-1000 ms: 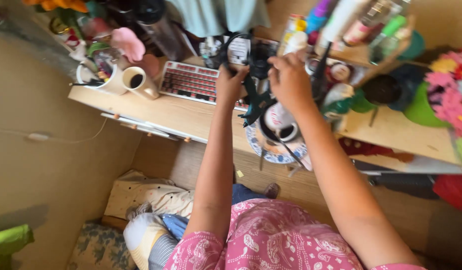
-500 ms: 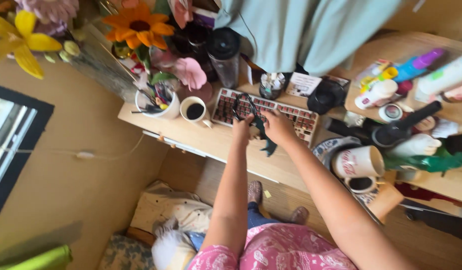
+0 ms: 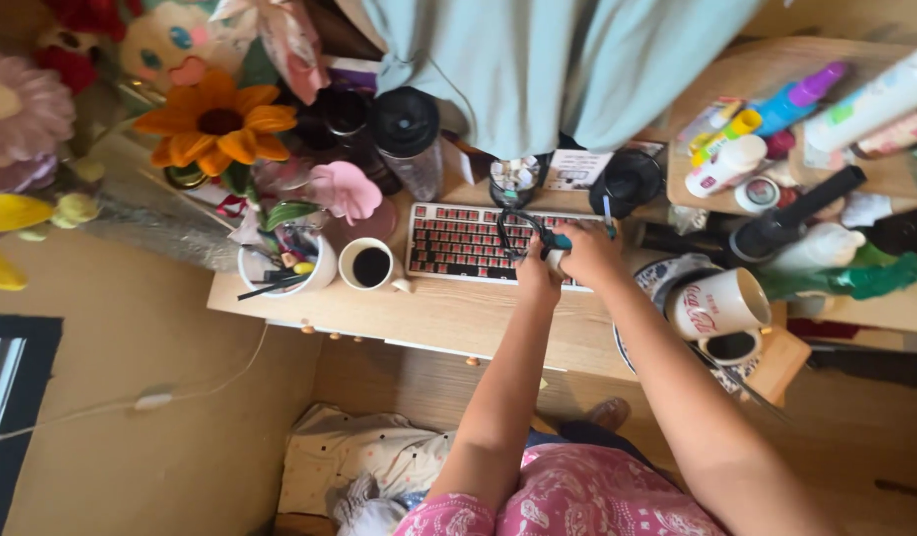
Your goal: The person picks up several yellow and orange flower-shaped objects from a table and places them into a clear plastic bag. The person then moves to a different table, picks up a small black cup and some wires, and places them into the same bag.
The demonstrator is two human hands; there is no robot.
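Head view: left hand (image 3: 538,281) and right hand (image 3: 589,253) both closed around a teal-handled tool with black loop (image 3: 538,236), over the keyboard (image 3: 458,241); best keep grip firm, clear of the mug (image 3: 718,304)

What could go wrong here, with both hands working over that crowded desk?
Both hands, left hand and right hand, grip a dark looped item above the keyboard. An open cup of dark liquid stands just left of the keyboard; a knock might spill it. The white mug lies tilted on the patterned plate near the right forearm and could roll.
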